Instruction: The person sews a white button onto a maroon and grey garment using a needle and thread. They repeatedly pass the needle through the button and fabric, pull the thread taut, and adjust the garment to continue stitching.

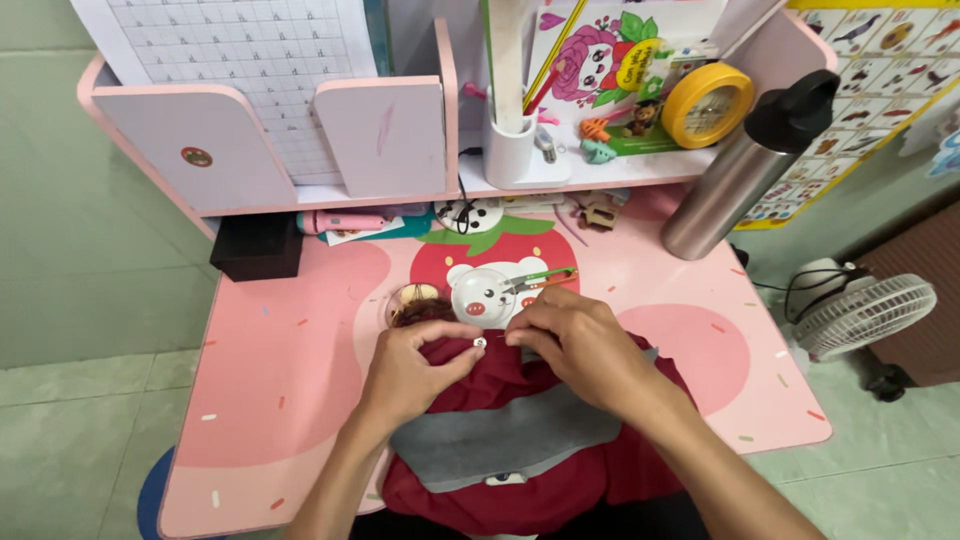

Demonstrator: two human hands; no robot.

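A dark red garment [560,480] with a grey panel [510,435] lies at the front of the pink desk [290,370]. My left hand [410,370] pinches a small white button [480,343] against the red cloth. My right hand [575,340] meets it from the right, fingertips pinched by the button; whether it holds a needle I cannot tell. Just beyond my hands sit a round white bear-shaped case [480,292] and small green-and-orange snips [540,278].
A steel bottle with a black cap [745,165] stands at the right of the desk. A black box [257,247], a white pen holder [510,140] and a yellow clock [705,105] sit on the shelf area. A white fan [860,310] lies on the floor to the right.
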